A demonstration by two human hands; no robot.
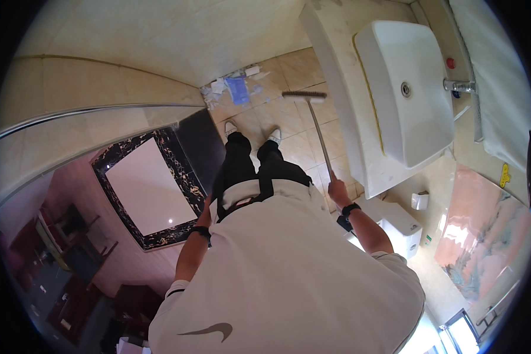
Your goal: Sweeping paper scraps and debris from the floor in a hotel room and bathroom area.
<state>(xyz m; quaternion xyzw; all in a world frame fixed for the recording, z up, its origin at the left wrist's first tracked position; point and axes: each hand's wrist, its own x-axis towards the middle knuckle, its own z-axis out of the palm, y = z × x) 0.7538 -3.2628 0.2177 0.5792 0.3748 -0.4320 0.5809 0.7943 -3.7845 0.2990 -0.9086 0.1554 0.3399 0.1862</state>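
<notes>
My right hand (338, 193) is closed around the upper end of the long handle of a push broom (321, 135). The broom's wide head (304, 95) lies on the tiled floor ahead of my feet, to the right, with its dark bristles towards the far side. At my left hip is my left hand (208, 211), mostly hidden by the shirt, so its fingers cannot be made out. Crumpled blue packaging (237, 90), white paper scraps (217, 86) and a small white box (252, 71) lie on the floor by the wall corner.
A counter (340, 88) with a white washbasin (407, 93) and metal tap (460, 86) stands on the right. Behind it are a wall-mounted paper holder (419, 200) and a white fixture (402, 228). To the left, a doorway opens past a dark threshold (200, 144) towards furniture (84, 252).
</notes>
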